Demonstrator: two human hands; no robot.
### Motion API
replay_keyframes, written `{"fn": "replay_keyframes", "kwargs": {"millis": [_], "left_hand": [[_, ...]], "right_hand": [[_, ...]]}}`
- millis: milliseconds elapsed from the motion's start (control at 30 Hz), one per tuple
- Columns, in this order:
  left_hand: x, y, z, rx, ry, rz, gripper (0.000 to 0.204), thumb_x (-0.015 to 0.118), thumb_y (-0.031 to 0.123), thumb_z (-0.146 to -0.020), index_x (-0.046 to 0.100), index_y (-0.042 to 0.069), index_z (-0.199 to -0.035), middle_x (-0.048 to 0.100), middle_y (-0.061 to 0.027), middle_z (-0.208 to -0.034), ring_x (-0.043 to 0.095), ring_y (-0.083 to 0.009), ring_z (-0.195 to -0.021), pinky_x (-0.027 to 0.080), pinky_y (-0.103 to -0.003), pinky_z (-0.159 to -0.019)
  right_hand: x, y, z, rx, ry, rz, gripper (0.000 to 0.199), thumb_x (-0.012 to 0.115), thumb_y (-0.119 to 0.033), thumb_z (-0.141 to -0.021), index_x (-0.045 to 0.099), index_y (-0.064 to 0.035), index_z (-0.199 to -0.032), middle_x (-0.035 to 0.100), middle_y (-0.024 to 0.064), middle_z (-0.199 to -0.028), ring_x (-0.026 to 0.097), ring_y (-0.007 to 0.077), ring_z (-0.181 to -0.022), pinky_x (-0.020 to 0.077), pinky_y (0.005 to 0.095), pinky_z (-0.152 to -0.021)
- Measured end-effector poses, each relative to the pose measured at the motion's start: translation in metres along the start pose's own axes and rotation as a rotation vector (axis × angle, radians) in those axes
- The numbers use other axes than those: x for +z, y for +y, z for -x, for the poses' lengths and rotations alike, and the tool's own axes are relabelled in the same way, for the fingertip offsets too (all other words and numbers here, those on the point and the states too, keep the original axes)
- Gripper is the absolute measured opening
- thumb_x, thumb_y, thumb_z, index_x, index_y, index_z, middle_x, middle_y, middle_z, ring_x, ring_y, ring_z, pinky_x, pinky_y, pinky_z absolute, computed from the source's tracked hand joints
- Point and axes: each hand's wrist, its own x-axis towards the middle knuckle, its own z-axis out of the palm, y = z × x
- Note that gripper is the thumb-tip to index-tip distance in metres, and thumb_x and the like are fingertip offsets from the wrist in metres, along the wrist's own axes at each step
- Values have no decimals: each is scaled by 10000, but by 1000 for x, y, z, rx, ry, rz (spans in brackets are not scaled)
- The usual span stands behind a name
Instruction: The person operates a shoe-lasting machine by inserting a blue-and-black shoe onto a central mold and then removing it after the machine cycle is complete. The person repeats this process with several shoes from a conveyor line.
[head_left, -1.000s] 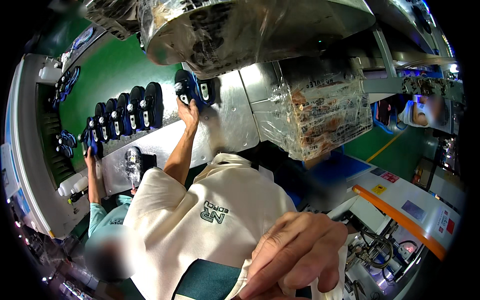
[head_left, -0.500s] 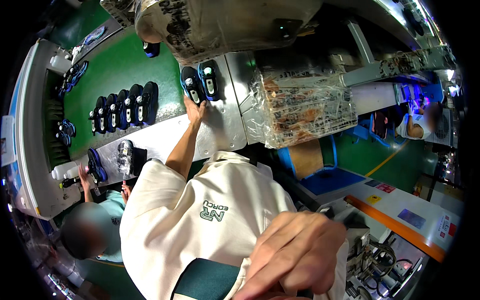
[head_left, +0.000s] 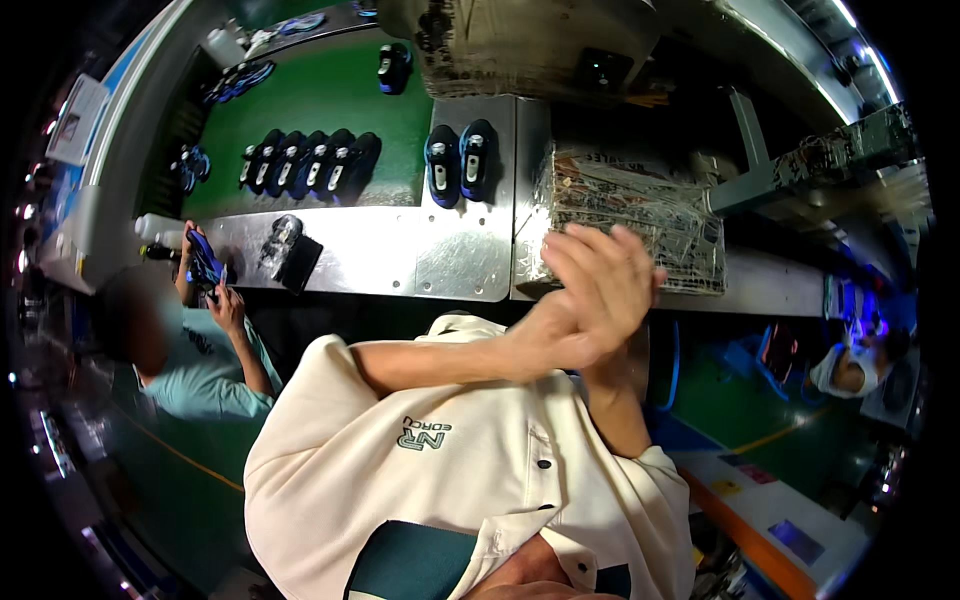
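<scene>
Shoe pair point(head_left: 466, 162) is being supported on the metal plate point(head_left: 455, 250), side-by-side placement being judged done; remaining work is not being shown. It is being located forward-left of the grip, untouched. The left hand point(head_left: 588, 300) is being held fingers extended, nothing visible within; the right hand point(head_left: 632, 318) is being mostly hidden, its grip not being discernible. A shoe row point(head_left: 314, 163) is being carried by the green surface point(head_left: 325, 95)

The cream short-sleeved shirt point(head_left: 340, 470) has dark buttons point(head_left: 545, 464), a green emblem point(head_left: 422, 438) and teal panel point(head_left: 415, 560)
</scene>
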Motion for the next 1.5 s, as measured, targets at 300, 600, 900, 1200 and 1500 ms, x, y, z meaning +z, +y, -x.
{"fn": "replay_keyframes", "kwargs": {"millis": [300,600,900,1200,1500], "left_hand": [[21,38,-26,37,-294,-535,756,637,389,-821,331,-35,-1366,347,-212,-1402,312,-299,-1325,176,-416,-1104],[-21,157,-173,447,-83,-1289,575,695,236,-799,469,51,-1294,511,-213,-1253,511,-334,-1155,407,-421,-972],[-178,193,-416,-46,221,-1807,1044,573,739,-678,435,-121,-1254,478,-320,-1238,515,-391,-1132,410,-441,-956],[-327,184,-557,-292,351,-1879,1032,528,843,-602,629,-128,-936,619,-258,-943,609,-311,-939,486,-429,-763],[-292,212,-477,-183,-105,-1462,783,726,465,-629,473,10,-1215,501,-81,-1060,468,-194,-976,386,-313,-854]], "right_hand": [[-42,114,23,264,238,28,171,505,-68,-844,624,23,-761,648,120,-789,621,269,-756,502,359,-713],[-42,140,89,596,364,49,41,616,-35,-807,637,-6,-829,641,111,-832,614,275,-788,491,356,-689],[-42,142,89,674,415,148,52,589,-22,-815,621,16,-800,639,108,-816,609,269,-745,494,336,-677],[-41,142,73,788,387,215,43,599,55,-735,603,15,-751,635,113,-758,606,262,-675,488,335,-622],[-44,141,78,793,369,168,18,601,36,-752,602,25,-766,637,117,-772,611,254,-702,492,320,-645]]}}
